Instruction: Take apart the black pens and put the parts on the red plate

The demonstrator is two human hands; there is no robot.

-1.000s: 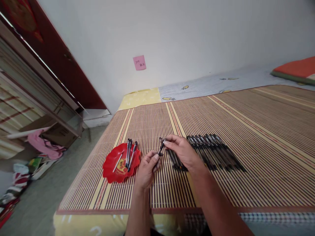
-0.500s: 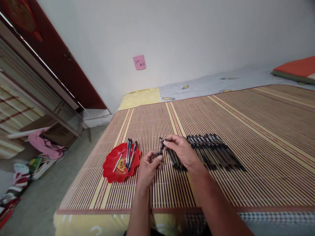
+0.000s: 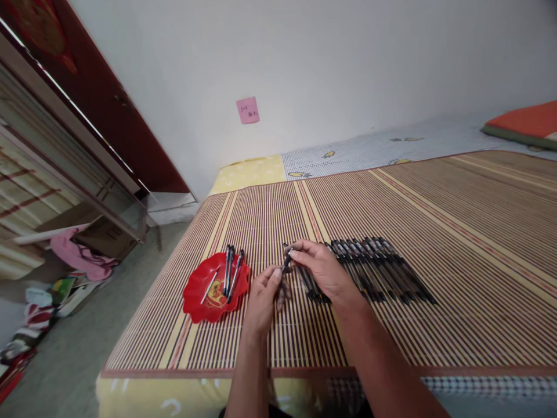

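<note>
Between my two hands is a short dark stretch of a pen (image 3: 286, 263), tilted up to the right. My left hand (image 3: 261, 293) pinches its lower part with thumb and forefinger, the other fingers hanging below. At the upper end, my right hand (image 3: 322, 268) grips it with thumb and fingertips; much of the pen is hidden. Under and beside the right hand, a row of black pens (image 3: 383, 270) lies side by side on the striped mat (image 3: 270, 215). Left of my left hand sits a red scalloped plate (image 3: 194, 290) with 3 pens (image 3: 230, 273) and a thin white stick (image 3: 209, 285).
The mat covers a bed with a yellow and a checked sheet (image 3: 339, 155). A white wall (image 3: 322, 64) with a pink note (image 3: 248, 110) stands behind. An orange cushion (image 3: 526, 122) lies far right; a cardboard box (image 3: 104, 241) stands on the floor at left.
My left thumb and forefinger have shifted slightly up along the pen, and the lower left fingers have dropped. My right hand keeps its grip in nearly the same place.
</note>
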